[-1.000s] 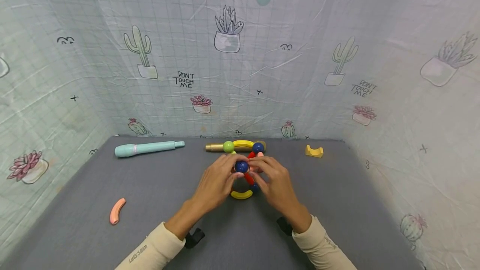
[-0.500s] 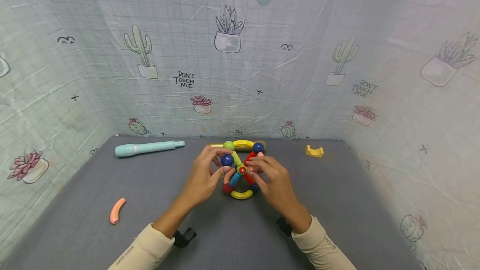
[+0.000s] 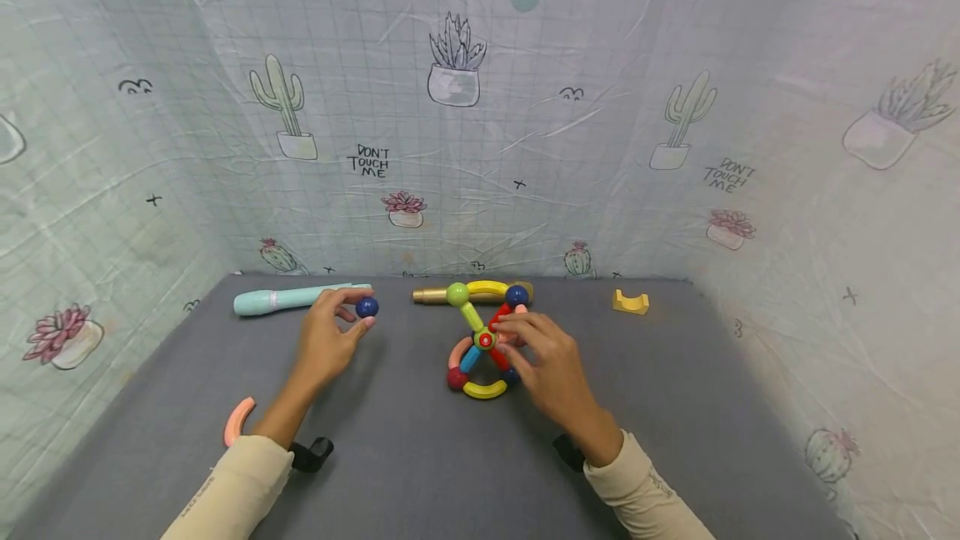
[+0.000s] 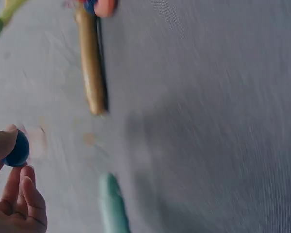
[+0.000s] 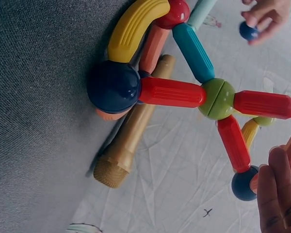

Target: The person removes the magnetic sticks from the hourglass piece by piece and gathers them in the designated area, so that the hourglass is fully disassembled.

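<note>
On the left of the table, a loose curved pink rod, joined to nothing, with its near end close against the left sleeve in the head view. Farther back, a mint-green stick, also apart from the build, partly behind the left hand. In that hand, a dark blue ball, pinched between thumb and fingertips, seemingly clear of the table and well apart from the frame.

In the middle, toward the back, a gold microphone, lying flat. In front of it, the ball-and-rod frame, judged largely assembled: a green hub ball with straight rods running out to outer balls, and curved pieces along the edge. Apparently left unfinished: a red rod standing up from the hub, with a bare top and no ball on it.

To the right, the right hand, curved over the frame, with thumb and fingertips close to the red rod; impossible to tell from either view whether pinching anything or merely hovering. Farther right, a small yellow arch, alone near the back edge, not joined to the frame.
</note>
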{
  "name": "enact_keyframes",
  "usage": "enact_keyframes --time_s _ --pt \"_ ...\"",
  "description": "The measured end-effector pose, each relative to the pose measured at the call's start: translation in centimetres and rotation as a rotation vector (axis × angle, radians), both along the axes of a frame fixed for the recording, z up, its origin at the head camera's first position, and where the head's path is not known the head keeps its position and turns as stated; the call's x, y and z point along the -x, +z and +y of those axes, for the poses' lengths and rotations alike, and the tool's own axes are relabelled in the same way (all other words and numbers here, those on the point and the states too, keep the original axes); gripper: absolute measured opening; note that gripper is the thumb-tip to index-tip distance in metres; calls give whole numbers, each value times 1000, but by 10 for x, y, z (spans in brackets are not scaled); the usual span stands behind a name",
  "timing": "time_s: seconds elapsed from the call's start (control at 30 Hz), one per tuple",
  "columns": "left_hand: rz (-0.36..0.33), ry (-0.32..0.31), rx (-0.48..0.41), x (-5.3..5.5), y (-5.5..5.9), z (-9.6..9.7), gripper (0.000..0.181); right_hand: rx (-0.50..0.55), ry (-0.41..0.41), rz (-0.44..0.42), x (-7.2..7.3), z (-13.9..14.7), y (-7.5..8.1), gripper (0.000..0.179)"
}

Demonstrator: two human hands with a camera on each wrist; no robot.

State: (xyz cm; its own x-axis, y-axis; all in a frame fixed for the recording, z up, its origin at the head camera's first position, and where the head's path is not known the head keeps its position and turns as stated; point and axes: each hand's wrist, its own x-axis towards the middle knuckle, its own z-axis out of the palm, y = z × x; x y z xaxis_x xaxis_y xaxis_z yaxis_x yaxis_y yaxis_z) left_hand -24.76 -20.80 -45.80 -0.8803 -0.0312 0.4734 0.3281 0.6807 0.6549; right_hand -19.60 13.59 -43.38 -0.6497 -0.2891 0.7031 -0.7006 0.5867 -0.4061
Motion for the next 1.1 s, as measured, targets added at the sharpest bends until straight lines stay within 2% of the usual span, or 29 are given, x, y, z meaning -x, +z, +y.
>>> enact_keyframes --time_s 0.13,0.27,0.5,0.67,0.73,0.87,1.0,1.07,1.1 --pt "-76 37 -12 14 -11 -20 39 0 0 1 -1 0 0 31" --pt "-166 81 7 25 -17 -31 39 1 4 -3 -1 0 -1 32" --pt "-339 167 36 39 -24 -39 39 -1 3 -18 -1 1 0 32" --pt "-408 205 20 44 -30 -42 40 -13 -8 -4 -2 0 1 33" --pt "-414 209 19 45 -32 -43 41 -22 -14 1 -2 0 1 34" --pt "-381 226 44 42 -31 -41 47 -27 -17 0 -2 0 0 33" --pt "-312 269 29 35 -22 -26 49 -20 -8 -2 -2 0 0 32" --pt "-264 257 -19 31 -16 -13 47 -21 -6 -4 -2 0 0 31" --pt "-247 232 -53 29 -11 -5 48 -21 -4 -7 -2 -1 1 31"
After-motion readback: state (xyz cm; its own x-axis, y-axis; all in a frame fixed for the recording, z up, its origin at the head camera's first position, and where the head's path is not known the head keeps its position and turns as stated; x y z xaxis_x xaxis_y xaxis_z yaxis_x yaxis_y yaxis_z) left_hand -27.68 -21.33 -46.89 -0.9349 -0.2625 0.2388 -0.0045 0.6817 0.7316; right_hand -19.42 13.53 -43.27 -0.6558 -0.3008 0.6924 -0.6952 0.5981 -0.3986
